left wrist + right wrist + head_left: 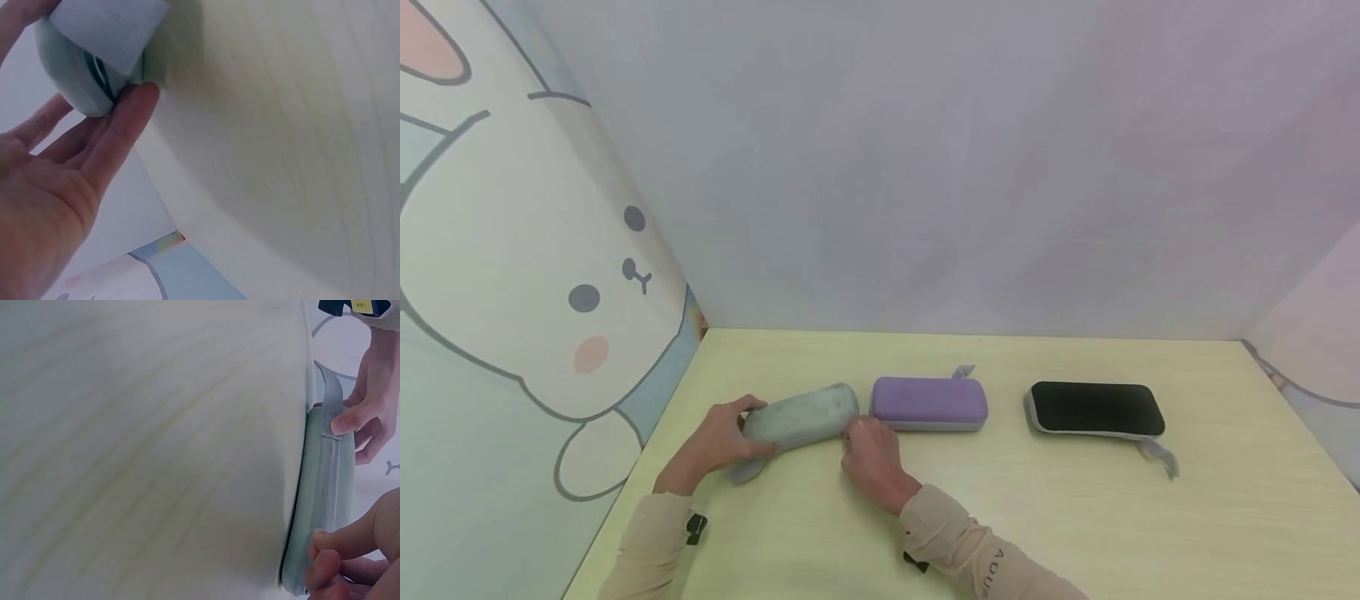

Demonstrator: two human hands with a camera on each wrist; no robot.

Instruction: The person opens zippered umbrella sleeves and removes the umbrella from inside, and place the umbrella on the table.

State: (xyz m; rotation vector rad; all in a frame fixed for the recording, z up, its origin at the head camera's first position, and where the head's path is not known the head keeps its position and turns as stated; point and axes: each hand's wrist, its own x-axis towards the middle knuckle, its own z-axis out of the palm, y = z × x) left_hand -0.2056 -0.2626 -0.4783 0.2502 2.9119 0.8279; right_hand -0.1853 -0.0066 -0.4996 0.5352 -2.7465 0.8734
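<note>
A pale green zippered case (805, 417) lies at a slant on the left of the table. My left hand (718, 435) grips its left end, thumb on the near side and fingers over the far side. A grey strap (112, 31) hangs from that end in the left wrist view. At the right end of the case my right hand (876, 462) has its fingers curled in. Its thumb and forefinger pinch at the zipper (329, 487), which runs along the side in the right wrist view; the zipper pull is hidden by the fingers.
A purple case (928, 402) with a small strap at its back lies just right of the green one. Farther right is a black-topped case (1096, 408) with a grey strap (1161, 457) toward the front. Walls stand behind the table (1000, 517) and at its sides.
</note>
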